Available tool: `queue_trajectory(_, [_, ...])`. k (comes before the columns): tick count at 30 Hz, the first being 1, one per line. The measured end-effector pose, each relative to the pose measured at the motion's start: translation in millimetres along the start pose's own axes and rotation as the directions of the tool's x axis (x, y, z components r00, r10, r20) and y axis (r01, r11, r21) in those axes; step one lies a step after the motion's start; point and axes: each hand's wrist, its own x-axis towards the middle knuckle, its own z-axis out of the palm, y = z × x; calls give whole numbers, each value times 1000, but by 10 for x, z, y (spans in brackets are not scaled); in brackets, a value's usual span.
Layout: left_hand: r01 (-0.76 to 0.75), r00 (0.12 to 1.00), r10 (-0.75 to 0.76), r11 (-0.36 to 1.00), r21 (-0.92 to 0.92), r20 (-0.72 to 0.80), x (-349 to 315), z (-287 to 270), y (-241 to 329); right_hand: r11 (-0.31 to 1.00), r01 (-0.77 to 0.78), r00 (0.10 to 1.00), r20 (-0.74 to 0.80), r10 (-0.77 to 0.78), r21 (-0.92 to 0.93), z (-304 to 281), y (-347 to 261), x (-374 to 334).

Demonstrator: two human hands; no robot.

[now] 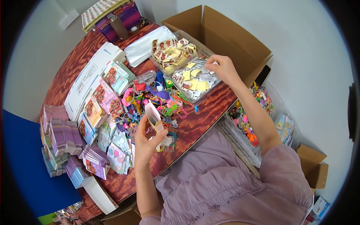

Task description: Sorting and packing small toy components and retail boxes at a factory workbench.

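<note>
Left hand (pixel 145 140) grips an open small box (pixel 154 117); outstretched right hand (pixel 222 68) pinches packets in a clear tray (pixel 195 79).

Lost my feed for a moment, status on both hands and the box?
Left hand holds small open box upright. Right hand reaches into clear tray of yellow and silver packets. Colourful trinket pile between them.

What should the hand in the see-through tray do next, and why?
Probably pinch one small packet and lift it out. The right hand is already down in the clear tray of silver and yellow packets, fingers curled among them. The left hand holds a small open box upright over the toy pile, mouth up, so it looks ready to take something.
</note>
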Motion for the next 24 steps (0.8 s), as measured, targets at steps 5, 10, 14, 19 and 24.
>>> queue_trajectory(5, [-11, 1000, 11, 1000, -15, -15, -33, -13, -29, 945, -248, 967, 117, 227, 215, -45, -65, -3])
queue_trajectory(10, [10, 1000, -11, 1000, -29, -14, -40, -30, -54, 797, -386, 923, 199, 331, 466, -112, -106, 38])
queue_trajectory(14, [-13, 1000, 14, 1000, 21, -6, -26, -31, -102, 637, -442, 896, 270, 353, 632, -51, 9, 110])
queue_trajectory(19, [-60, 998, 60, 995, 75, -4, -42, -47, -133, 636, -477, 879, 321, 354, 606, -93, -3, 105])
queue_trajectory(24, [-64, 997, 70, 973, 222, -19, -22, 1, -83, 462, -531, 843, 499, 201, 711, -98, -144, 47])
